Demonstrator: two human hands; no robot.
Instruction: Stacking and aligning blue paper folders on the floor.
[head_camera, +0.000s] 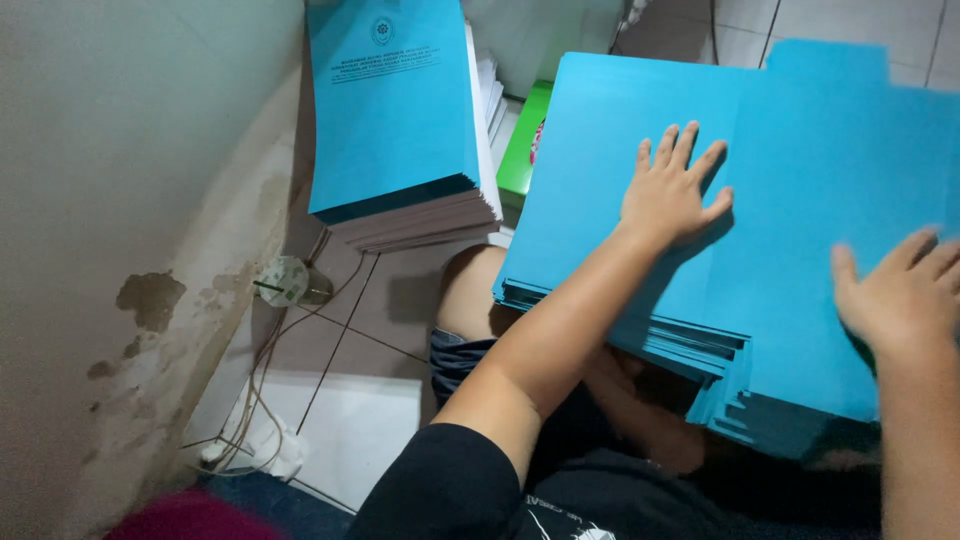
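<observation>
Two hands lie flat on one big stack of blue sheets (800, 150) that rests on the person's lap. The left hand (672, 190) is spread wide on the top sheet, near the middle, with all five fingers apart — it presses down and grips nothing. The right hand (900, 290) lies at the right edge of the same stack, fingers loose and a little blurred, also holding nothing. The sheets in the stack are too many to count; their edges fan out in steps at the lower corner.

One more pile stands on the floor (390, 290) past the knee, near the wall (120, 150). It has a blue printed cover (390, 100) on top, with a small round mark and a few dark lines near its upper end, and many pale pages under it.

One green box (525, 150) peeks out between the two piles, with a bit of red on its side.

One small round white thing (285, 280) sits by the foot of the wall — thin cords run from it along the tiled floor. The wall has brown peeling spots.
</observation>
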